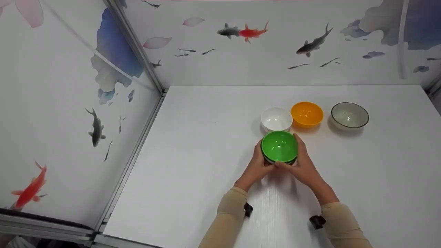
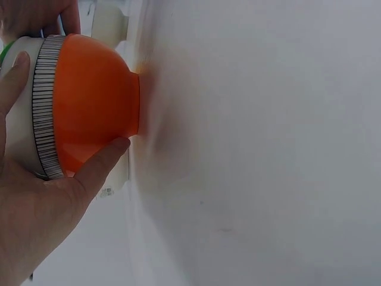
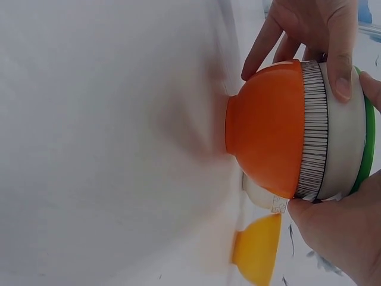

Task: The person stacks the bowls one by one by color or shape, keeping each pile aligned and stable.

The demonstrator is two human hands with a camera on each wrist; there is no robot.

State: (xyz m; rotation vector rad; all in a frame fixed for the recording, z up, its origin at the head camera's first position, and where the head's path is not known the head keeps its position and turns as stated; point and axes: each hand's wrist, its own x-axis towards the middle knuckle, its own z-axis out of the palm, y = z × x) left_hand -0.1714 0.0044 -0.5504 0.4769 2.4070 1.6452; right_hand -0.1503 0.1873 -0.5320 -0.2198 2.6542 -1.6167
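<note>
Clearly, the left hand (image 1: 256, 167) grips a nested stack of round, glossy bowls (image 1: 279, 146), green on top and orange at the bottom; the stack sits between it and the right hand (image 1: 305, 168), also gripping.

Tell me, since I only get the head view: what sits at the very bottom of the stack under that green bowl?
Observer: An orange bowl is lowest; the right wrist view shows its side.
Operator: Any pattern just above it?
Observer: Yes, a band of short black lines runs around the stack right above the orange. I can't tell which bowl it belongs to.
Operator: Is the left hand touching that orange bowl?
Observer: Yes, the left wrist view shows the tip of one digit against it, low on its side.
</note>
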